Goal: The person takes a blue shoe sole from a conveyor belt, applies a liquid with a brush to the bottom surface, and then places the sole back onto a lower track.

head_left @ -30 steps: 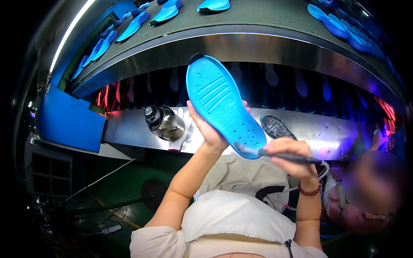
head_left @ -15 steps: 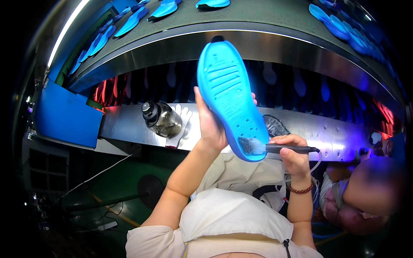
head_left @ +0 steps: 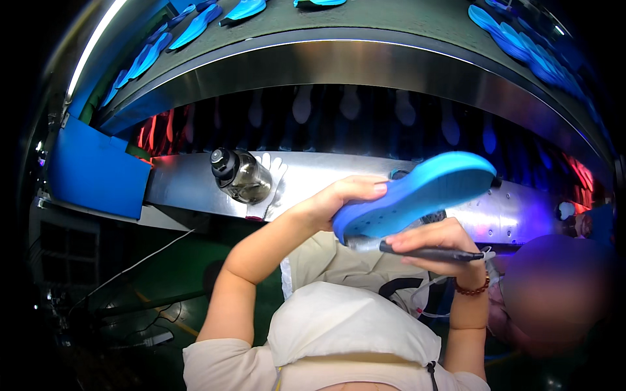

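Green belt (head_left: 398, 21) along the far side, blue soles (head_left: 244, 10) lying on it at left, centre and right. Below it, metal counter (head_left: 186, 186), lit violet toward the right. Blue sole (head_left: 424, 186) in hand, tilted on its long edge above the counter's near side, holed face turned down toward the wearer. Dark-capped see-through bottle (head_left: 251, 182) on the counter, left; white glove (head_left: 276, 171) just beside it. Left hand (head_left: 332, 201) clamped on the sole's left end. Right hand (head_left: 438, 240) closed round a dark-handled brush (head_left: 433, 253), pale bristles at the sole's lower left end; exact contact unclear. Beaded bracelet (head_left: 479, 287), right wrist.
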`<state>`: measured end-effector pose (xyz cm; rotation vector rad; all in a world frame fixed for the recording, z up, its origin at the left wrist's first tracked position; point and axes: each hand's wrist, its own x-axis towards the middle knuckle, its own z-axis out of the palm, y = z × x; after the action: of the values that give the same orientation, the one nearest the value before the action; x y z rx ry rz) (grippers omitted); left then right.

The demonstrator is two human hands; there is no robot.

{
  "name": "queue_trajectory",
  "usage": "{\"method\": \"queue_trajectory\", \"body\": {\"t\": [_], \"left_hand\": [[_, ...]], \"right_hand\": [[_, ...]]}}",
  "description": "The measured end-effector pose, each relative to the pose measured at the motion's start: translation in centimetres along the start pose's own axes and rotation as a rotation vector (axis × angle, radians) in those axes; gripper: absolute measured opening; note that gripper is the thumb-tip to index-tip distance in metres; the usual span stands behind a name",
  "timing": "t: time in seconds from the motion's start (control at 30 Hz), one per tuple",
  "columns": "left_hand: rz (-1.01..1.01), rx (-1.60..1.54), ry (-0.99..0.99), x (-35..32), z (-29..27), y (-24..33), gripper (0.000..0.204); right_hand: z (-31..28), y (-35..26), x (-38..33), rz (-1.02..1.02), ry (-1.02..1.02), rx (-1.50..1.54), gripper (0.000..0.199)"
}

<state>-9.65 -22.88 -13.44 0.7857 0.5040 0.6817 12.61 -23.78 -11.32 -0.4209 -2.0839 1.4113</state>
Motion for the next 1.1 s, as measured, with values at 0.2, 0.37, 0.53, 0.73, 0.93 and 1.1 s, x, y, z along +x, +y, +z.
{"method": "queue_trajectory", "body": {"t": [0.2, 0.37, 0.53, 0.73, 0.93, 1.1], "left_hand": [[-0.218, 0.016, 0.031, -0.3, -1.1, 0.2, 0.051], [-0.202, 0.084, 0.066, -1.0, -1.4, 0.5, 0.052], [-0.187, 0.064, 0.089, -1.8, -1.5, 1.2, 0.057], [-0.160, -0.012, 0.191, -2.9, -3.1, 1.0, 0.063], [-0.009, -0.062, 0.228, -4.0, -1.9, 2.6, 0.060], [0.390, -0.557, -0.041, 0.8, -4.2, -2.7, 0.083]], "right_hand": [[-2.8, -1.7, 0.5, -0.047, -0.054, -0.076, 0.023], [-4.0, -2.3, -0.3, 0.052, -0.299, -0.173, 0.021], [-3.6, -1.0, 0.1, 0.017, -0.053, -0.109, 0.022], [-3.8, -0.3, -1.4, 0.056, 0.132, -0.059, 0.021], [-2.8, -1.1, -2.3, 0.058, 0.038, -0.116, 0.022], [-1.0, -0.7, -0.6, 0.041, 0.413, 0.004, 0.020]]}}
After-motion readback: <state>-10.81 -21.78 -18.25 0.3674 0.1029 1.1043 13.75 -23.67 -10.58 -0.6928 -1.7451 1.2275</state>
